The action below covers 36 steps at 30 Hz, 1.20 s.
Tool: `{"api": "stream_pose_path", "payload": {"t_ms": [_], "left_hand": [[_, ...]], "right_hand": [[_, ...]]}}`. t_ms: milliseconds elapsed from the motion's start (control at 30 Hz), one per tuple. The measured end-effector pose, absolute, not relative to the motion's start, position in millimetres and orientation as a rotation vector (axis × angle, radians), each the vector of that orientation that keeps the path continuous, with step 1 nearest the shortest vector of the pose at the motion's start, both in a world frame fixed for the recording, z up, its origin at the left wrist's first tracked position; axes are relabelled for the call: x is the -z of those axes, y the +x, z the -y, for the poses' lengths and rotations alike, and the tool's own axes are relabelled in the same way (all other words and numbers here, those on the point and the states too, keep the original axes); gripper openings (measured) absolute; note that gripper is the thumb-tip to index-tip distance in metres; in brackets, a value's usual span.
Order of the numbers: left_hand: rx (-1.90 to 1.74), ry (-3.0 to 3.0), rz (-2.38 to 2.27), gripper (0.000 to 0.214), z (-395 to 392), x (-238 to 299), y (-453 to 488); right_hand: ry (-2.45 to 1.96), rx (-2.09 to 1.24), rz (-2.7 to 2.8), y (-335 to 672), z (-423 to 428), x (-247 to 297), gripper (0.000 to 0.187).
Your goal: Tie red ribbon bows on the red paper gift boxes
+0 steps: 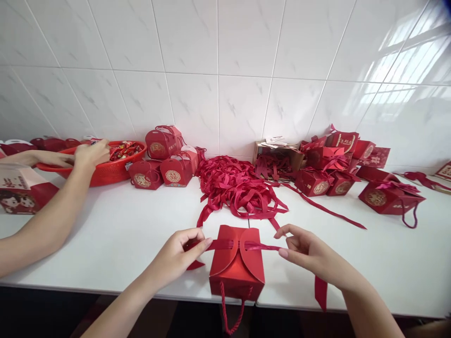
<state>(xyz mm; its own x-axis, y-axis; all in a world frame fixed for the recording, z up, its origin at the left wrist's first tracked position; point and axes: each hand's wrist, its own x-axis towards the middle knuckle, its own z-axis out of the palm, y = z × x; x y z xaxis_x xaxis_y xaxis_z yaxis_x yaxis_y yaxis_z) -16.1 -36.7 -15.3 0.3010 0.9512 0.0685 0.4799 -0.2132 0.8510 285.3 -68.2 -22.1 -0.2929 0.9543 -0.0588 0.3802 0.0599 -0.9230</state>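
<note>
A red gift box stands at the table's front edge, its curved top flaps folded over each other. A red ribbon runs through the slots in the flaps and stretches out to both sides. My left hand pinches the ribbon's left end between thumb and fingers. On the other side my right hand has its thumb against the right part of the ribbon, with fingers curled and a tail hanging below. The box's twisted cord handle droops over the front edge.
A heap of loose red ribbons lies behind the box. Finished boxes stack at left, more boxes at right, beside an open carton. A co-worker's hands reach into a red basket of wrapped sweets.
</note>
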Motion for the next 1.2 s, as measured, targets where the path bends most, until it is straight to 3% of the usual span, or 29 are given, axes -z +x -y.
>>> {"api": "stream_pose_path", "payload": {"t_ms": [133,200,267,333,433,500,633,800,967,1100,1200], "left_hand": [[-1.263,2.174,-1.503,0.014,47.9,18.8,-16.6],[-1.283,2.28,-1.472,0.012,60.3,17.9,-16.6],[-1.1,2.293,-1.398,0.023,73.1,16.3,-16.5],[-0.872,2.239,-1.374,0.032,81.9,16.0,-16.1],[-0.712,2.028,-1.41,0.028,83.1,20.1,-15.4],[-0.756,1.814,-1.397,0.019,78.6,25.0,-15.9],[-0.846,1.415,-1.308,0.029,69.4,32.8,-17.3],[-1.01,1.177,-1.049,0.037,63.8,31.9,-8.9],[-1.172,1.025,-0.997,0.045,57.3,31.3,9.2],[-1.308,1.008,-0.985,0.062,58.2,38.3,27.0],[-1.335,1.012,-0.992,0.064,63.0,42.4,40.4]], "right_hand": [[-1.626,-0.575,1.641,281.7,76.4,25.7,0.034],[-1.636,-0.429,1.595,277.1,89.1,24.0,0.026],[-1.564,-0.545,1.677,267.9,105.8,21.1,0.019],[-1.492,-0.727,1.782,254.2,121.0,20.9,0.025],[-1.526,-0.838,1.836,234.4,130.5,30.8,0.031],[-1.575,-0.866,1.818,228.0,127.6,42.6,0.031],[-1.571,-0.982,1.625,228.7,114.1,64.4,0.045],[-1.162,-1.397,0.953,218.3,100.4,71.5,0.048],[-0.686,-1.392,0.424,200.9,92.4,64.0,0.045],[-0.606,-1.333,0.356,195.2,89.8,58.8,0.043],[-0.619,-1.282,0.308,194.0,87.6,57.8,0.033]]}}
